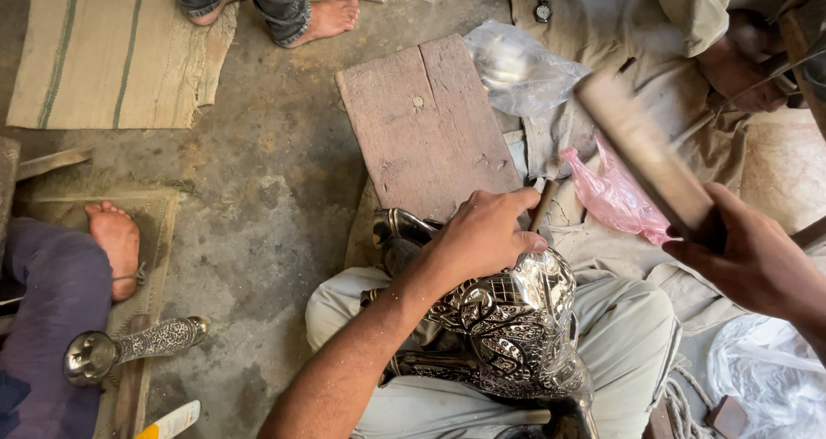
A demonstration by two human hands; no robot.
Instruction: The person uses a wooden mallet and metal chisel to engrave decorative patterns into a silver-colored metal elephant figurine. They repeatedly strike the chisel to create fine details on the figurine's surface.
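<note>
The person sits cross-legged on the concrete floor [258,198], and on the lap lies an embossed silver-coloured metal figure [508,318], shiny and thick with relief patterns. The left hand [482,237] comes in over it from the lower left, palm down on the figure's upper end, fingers curled and pressed around a thin chisel [542,205] that pokes out past the knuckles toward the far side. The right hand [748,258] is up at the right edge of view, closed tight on the handle of a wooden mallet [645,151]; the mallet head is blurred, raised above and to the right of the figure, well clear of the chisel.

Just beyond the figure lies a worn reddish wooden board [426,125], flat on the floor, its near edge just beside the left hand. To the board's right, a clear plastic bag [520,69] and, nearer, a pink plastic bag [615,198] rest on a beige cloth [602,26].

At the left edge another person's bare foot [116,241] sits on a mat, with an ornate metal leg-shaped piece [129,349] lying near it. At the top edge, one more bare foot [331,17] stands beside a striped woven mat [112,52].
</note>
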